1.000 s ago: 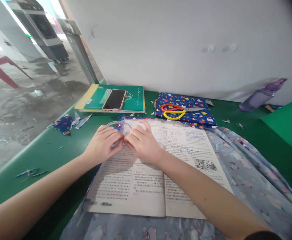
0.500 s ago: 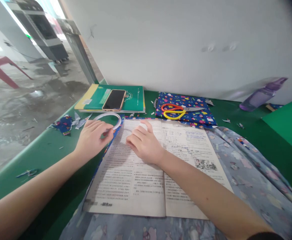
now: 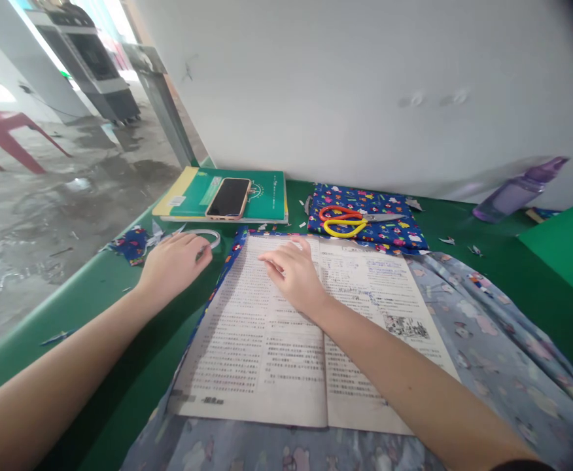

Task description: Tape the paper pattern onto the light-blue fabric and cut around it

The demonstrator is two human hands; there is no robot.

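My left hand (image 3: 176,265) is closed around a roll of clear tape (image 3: 214,239), just left of the open book. Its fingertips are hidden, and only part of the ring shows past them. Over the left page of the printed book (image 3: 291,366), my right hand (image 3: 294,271) has its fingers curled and thumb and forefinger close together. Whatever may be between them is too small to make out. The book lies spread on a patterned cover sheet (image 3: 468,327), pale side up, with a blue printed strip folded along its top and left edges.
Scissors (image 3: 345,222) with red and yellow handles rest on folded blue patterned material (image 3: 375,196). A phone (image 3: 228,197) lies on green books (image 3: 271,193) at the back. A purple spray bottle (image 3: 512,193) leans right. Scraps (image 3: 132,245) lie on the green table (image 3: 114,278).
My left hand has moved left with the tape roll, away from the book's edge. My right hand has shifted slightly to the right over the page, its fingers drawn closer together. The view has shifted slightly.
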